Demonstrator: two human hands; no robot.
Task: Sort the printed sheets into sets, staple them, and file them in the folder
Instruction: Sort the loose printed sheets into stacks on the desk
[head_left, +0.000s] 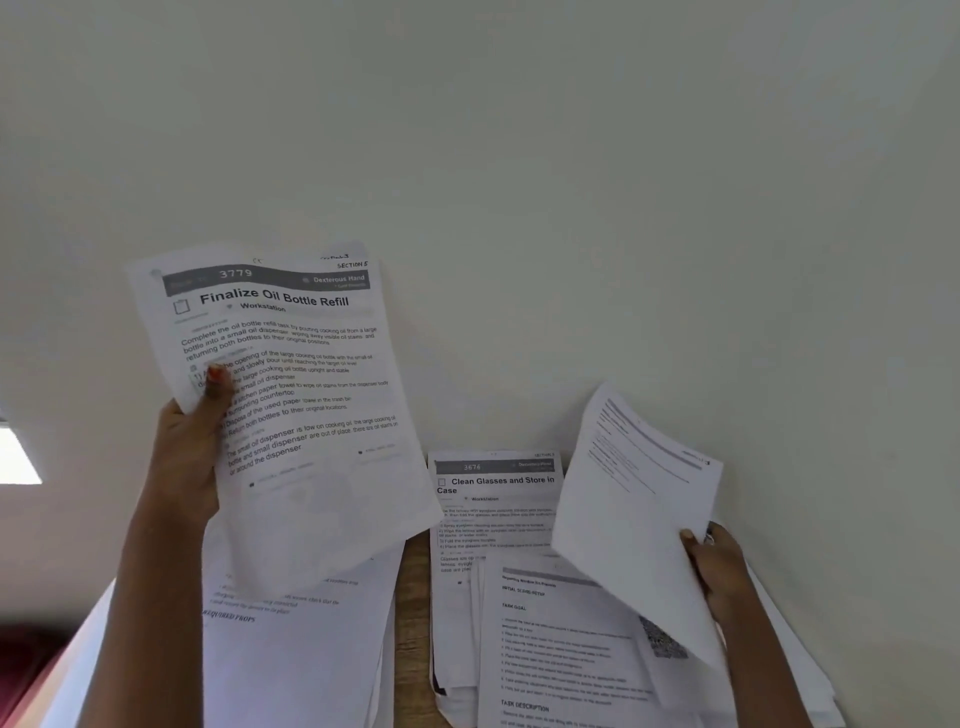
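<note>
My left hand (195, 452) grips a printed sheet headed "Finalize Oil Bottle Refill" (291, 395) by its left edge, thumb on the text, and holds it up in front of the wall. My right hand (719, 569) pinches another printed sheet (634, 514) at its lower right edge, lifted and tilted. Below them, a sheet headed "Clean Glasses and Store in Case" (493, 499) lies on a pile, partly covered by a text sheet with "TASK DESCRIPTION" (561, 654). A further pile of sheets (296, 649) lies under the left sheet. No stapler or folder is in view.
A strip of wooden table top (412, 623) shows between the two piles. A plain pale wall (519, 182) rises right behind the table. A white panel edge (83, 665) and something dark red (21, 670) sit at the lower left.
</note>
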